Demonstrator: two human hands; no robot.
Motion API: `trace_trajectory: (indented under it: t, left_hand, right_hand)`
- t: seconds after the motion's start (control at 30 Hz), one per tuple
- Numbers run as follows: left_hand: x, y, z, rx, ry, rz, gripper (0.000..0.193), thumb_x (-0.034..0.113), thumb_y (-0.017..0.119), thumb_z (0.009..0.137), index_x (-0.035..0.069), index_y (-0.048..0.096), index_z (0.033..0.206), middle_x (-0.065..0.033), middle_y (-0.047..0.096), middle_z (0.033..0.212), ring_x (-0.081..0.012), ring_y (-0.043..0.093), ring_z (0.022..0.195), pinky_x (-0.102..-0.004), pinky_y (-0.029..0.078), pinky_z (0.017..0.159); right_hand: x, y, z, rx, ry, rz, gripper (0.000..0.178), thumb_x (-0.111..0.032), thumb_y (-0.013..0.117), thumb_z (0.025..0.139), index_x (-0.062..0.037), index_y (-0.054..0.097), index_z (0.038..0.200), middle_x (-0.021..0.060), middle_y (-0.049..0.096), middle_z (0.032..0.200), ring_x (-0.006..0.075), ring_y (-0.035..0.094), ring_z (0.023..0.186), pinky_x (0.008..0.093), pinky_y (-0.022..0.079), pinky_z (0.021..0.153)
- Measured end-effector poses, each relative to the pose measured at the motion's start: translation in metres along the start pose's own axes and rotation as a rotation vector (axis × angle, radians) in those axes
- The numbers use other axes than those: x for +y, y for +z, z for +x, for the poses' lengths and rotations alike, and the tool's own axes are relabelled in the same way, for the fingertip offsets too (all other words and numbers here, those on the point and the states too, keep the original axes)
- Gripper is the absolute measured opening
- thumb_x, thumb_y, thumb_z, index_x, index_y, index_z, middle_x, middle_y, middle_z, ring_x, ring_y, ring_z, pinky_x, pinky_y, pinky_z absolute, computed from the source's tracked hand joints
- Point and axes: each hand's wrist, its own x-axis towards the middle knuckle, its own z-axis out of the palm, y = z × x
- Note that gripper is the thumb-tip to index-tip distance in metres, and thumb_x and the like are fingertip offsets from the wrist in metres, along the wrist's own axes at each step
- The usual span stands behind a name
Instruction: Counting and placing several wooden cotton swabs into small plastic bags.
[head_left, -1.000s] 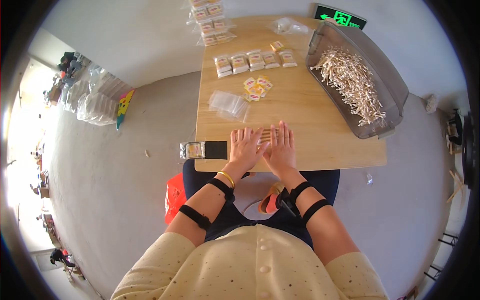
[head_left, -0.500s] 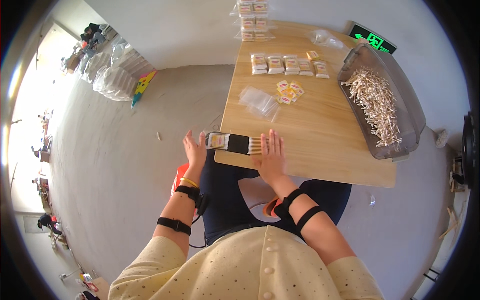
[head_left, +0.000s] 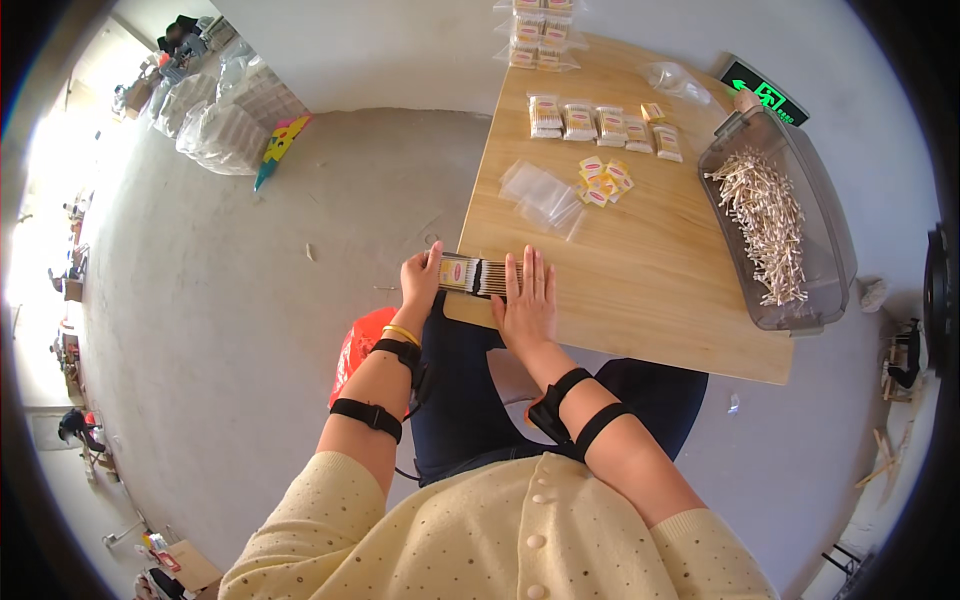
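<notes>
My left hand (head_left: 419, 281) closes around the left end of a small cotton swab packet (head_left: 457, 272), which has a yellow and white label card on top. The packet lies at the table's near left edge. Just to its right runs a narrow black strip (head_left: 478, 276), followed by a row of loose cotton swabs (head_left: 493, 278). My right hand (head_left: 528, 300) lies flat over the right part of this row, fingers stretched out, and hides its far end.
On the wooden table (head_left: 640, 300) lie clear empty bags (head_left: 543, 198), label cards (head_left: 604, 182) and filled swab packets (head_left: 611, 126). More packets (head_left: 541, 35) are stacked at the back. A grey bin (head_left: 838, 270) of loose swabs stands at right. A red bag (head_left: 358, 350) hangs by my left leg.
My left hand has moved in and closed on the packet's end. The black gap between packet and loose swabs has narrowed as my right hand moved left relative to the table.
</notes>
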Motion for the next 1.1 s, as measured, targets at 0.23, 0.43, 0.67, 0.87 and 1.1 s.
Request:
trace_trajectory:
  t: [0.23,0.43,0.67,0.87,1.1]
  left_hand:
    - [0.0,0.007,-0.006,-0.114,-0.246,-0.338,0.046,0.044,0.065,0.102,0.001,0.07,0.087,0.0038,0.057,0.073,-0.0057,0.049,0.065,-0.0258,0.042,0.059]
    - [0.004,0.011,-0.008,-0.078,-0.196,-0.466,0.046,0.046,0.068,0.1,0.005,0.068,0.081,0.0051,0.056,0.067,-0.0047,0.048,0.057,-0.0241,0.039,0.05]
    - [0.027,-0.008,-0.002,-0.129,-0.257,-0.316,0.048,0.047,0.062,0.102,0.005,0.065,0.078,0.004,0.055,0.066,-0.0049,0.048,0.056,-0.0237,0.039,0.05]
    - [-0.012,-0.018,0.02,-0.098,0.018,-0.022,0.052,0.045,0.06,0.103,0.001,0.059,0.074,-0.0069,0.052,0.061,-0.0149,0.047,0.056,-0.0337,0.041,0.055]
    - [0.0,-0.008,0.01,-0.017,0.188,0.09,0.049,0.037,0.063,0.101,-0.003,0.055,0.075,-0.0152,0.05,0.063,-0.0218,0.043,0.059,-0.0394,0.04,0.058]
  right_hand:
    - [-0.003,0.006,-0.001,0.028,0.005,-0.022,0.073,-0.038,0.055,0.099,-0.0086,0.028,0.161,0.0219,0.018,0.168,0.0384,0.013,0.157,0.0562,0.012,0.127]
    - [-0.026,0.014,0.01,0.019,0.004,0.034,0.082,-0.047,0.056,0.099,-0.0066,0.024,0.162,0.0231,0.016,0.169,0.0407,0.013,0.157,0.059,0.01,0.126]
    - [-0.007,0.006,0.008,-0.023,0.04,0.062,0.094,-0.056,0.055,0.097,0.0024,0.02,0.161,0.0224,0.014,0.169,0.0371,0.012,0.158,0.055,0.009,0.127]
    - [-0.008,-0.002,0.008,-0.037,-0.029,-0.005,0.096,-0.055,0.058,0.096,0.0039,0.019,0.161,0.0194,0.014,0.17,0.0334,0.012,0.158,0.0516,0.01,0.128]
    - [-0.044,0.015,0.016,-0.041,0.026,0.027,0.103,-0.058,0.061,0.093,0.0085,0.018,0.159,0.0255,0.014,0.168,0.0385,0.011,0.158,0.0529,0.01,0.128]
